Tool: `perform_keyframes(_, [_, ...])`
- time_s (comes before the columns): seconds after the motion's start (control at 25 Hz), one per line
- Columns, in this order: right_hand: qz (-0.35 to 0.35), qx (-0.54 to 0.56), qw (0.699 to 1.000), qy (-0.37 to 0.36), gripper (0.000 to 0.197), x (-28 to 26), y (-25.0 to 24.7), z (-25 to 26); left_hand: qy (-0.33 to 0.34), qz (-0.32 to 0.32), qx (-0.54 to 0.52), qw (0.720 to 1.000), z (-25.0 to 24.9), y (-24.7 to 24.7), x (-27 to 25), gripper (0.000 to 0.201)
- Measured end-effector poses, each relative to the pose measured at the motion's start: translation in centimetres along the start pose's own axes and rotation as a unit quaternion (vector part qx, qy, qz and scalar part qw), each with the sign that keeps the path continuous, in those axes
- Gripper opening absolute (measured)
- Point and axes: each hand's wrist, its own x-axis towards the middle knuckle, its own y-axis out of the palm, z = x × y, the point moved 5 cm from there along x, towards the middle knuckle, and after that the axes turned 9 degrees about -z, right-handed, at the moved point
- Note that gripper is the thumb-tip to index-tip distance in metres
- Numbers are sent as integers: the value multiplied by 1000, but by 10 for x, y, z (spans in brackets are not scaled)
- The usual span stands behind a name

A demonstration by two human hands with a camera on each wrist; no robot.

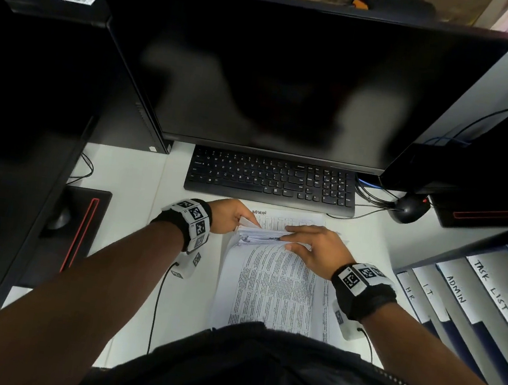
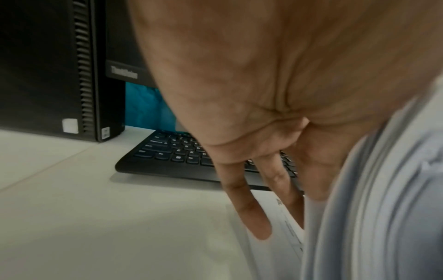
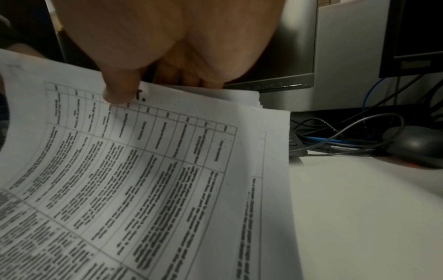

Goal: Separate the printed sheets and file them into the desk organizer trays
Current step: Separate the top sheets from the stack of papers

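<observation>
Thin floppy paper, grip at the far edge

The stack of printed sheets [image 1: 270, 278] lies on the desk [image 1: 121, 207] under both hands: light, limp, slippery between pages, so I'd pinch corners. Right hand [image 1: 316, 249] arches over the far edge, thumb [image 3: 120, 89] pinching the lifted top pages. Left hand [image 1: 230, 216] reaches from the left, fingers pinching that edge.

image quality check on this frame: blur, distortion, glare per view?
Head view: strong wide-angle bending at the edges, monitor shows soft reflections, tray labels readable. Left wrist view: left hand fills the frame, lifted sheet edges heavily blurred, keyboard fairly sharp. Right wrist view: printed table on the top sheet soft, text illegible, right hand out of focus.
</observation>
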Motion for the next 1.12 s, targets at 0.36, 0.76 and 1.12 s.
perform_keyframes(0.36, [13, -6, 1000, 3, 26, 2, -1, 2, -165, -98, 56, 980, 45, -4, 0, 64])
perform_keyframes(0.76, [9, -4, 1000, 5, 25, 3, 0, 1, -104, -181, 40, 977, 24, -2, 2, 29])
perform_keyframes(1.12, [-31, 5, 998, -47, 23, 2, 6, -2, -12, -67, 16, 998, 10, 5, 0, 58])
